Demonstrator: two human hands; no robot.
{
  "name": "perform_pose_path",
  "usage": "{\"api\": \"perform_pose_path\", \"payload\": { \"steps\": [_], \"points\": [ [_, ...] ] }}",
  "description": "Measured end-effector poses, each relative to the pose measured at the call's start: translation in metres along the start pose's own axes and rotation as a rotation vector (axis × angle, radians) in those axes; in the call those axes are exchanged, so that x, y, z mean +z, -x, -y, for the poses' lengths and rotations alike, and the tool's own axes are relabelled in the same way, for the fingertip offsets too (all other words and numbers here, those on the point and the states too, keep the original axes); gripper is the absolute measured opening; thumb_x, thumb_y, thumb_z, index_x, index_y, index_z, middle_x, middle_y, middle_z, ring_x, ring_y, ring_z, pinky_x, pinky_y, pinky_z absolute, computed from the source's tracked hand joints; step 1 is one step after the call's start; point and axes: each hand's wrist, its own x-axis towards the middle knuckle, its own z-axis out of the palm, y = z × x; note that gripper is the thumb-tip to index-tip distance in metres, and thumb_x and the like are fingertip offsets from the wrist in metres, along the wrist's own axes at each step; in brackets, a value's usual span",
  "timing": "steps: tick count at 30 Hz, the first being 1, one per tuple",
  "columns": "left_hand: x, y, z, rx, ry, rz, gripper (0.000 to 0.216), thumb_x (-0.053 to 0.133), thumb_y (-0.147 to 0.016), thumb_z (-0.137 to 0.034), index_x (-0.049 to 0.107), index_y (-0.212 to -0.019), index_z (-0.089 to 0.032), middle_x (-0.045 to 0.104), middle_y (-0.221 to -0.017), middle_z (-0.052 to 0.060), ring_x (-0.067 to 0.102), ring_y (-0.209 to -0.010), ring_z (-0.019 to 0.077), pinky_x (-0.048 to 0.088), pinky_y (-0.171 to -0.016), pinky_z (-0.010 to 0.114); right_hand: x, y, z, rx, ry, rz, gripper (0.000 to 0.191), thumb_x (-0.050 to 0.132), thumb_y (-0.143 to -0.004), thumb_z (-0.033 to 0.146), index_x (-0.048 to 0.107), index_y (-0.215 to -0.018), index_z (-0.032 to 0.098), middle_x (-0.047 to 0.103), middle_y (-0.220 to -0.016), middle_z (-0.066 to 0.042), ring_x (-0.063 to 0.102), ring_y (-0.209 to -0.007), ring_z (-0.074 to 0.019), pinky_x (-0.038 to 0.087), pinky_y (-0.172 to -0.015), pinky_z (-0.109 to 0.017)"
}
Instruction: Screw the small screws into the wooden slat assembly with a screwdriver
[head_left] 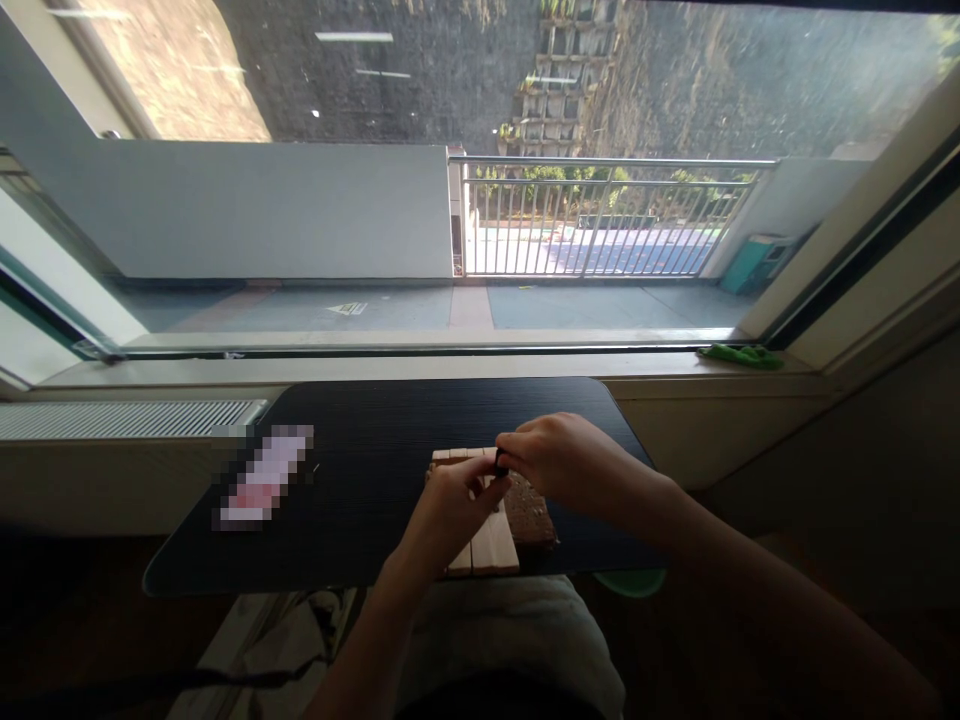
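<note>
The right hand [559, 455] has its grip narrow, pinching a small black piece [500, 463] between the fingertips. The left hand [450, 497] meets it there, its thumb and forefinger near together; I cannot tell if this grip also holds the piece. The piece is above the pale wooden strips [491, 548], which lie beside a rough brown slab [534, 515] at the near edge of the black tabletop [367, 490].

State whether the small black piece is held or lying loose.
Held: the left hand and right hand meet around the small black piece.
</note>
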Motion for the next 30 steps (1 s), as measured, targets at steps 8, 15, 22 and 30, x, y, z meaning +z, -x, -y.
{"api": "perform_pose_path", "payload": {
  "steps": [8,15,22,30],
  "points": [
    [0.0022,0.0003,0.0001,-0.007,0.011,-0.003,0.022,0.061,-0.085,-0.031,0.076,-0.099,-0.022,0.061,-0.064,-0.004,0.049,-0.057,0.0114,0.035,-0.056,0.023,-0.0071,-0.0025,0.0039,0.026,0.017,0.057,0.020,0.055,-0.098,0.021,0.067,-0.083,0.015,0.068,-0.074,-0.003,0.052,-0.059,-0.0113,0.022,-0.053,-0.029],
    [0.0020,-0.0001,0.0024,0.003,-0.011,-0.006,0.023,0.061,-0.086,-0.033,0.076,-0.099,-0.022,0.062,-0.065,-0.004,0.050,-0.057,0.0116,0.035,-0.057,0.023,-0.0105,-0.0051,0.0050,0.005,0.045,0.085,0.020,0.055,-0.098,0.021,0.069,-0.084,0.016,0.068,-0.073,-0.004,0.053,-0.059,-0.0113,0.020,-0.052,-0.029],
    [0.0034,0.0008,0.0035,-0.032,-0.028,0.005,0.023,0.061,-0.086,-0.033,0.077,-0.099,-0.023,0.061,-0.064,-0.004,0.052,-0.058,0.0121,0.036,-0.058,0.024,-0.0089,-0.0048,0.0053,0.018,0.053,0.070,0.020,0.056,-0.097,0.022,0.069,-0.082,0.016,0.068,-0.069,-0.005,0.055,-0.058,-0.0124,0.020,-0.051,-0.029],
    [0.0028,-0.0024,0.0000,-0.030,-0.054,0.016,0.022,0.061,-0.085,-0.035,0.074,-0.093,-0.019,0.059,-0.062,-0.003,0.051,-0.057,0.0130,0.035,-0.056,0.025,-0.0065,-0.0066,0.0047,0.061,0.032,0.061,0.026,0.055,-0.098,0.027,0.071,-0.080,0.016,0.071,-0.073,-0.005,0.056,-0.060,-0.0124,0.019,-0.053,-0.030]
  ]
}}
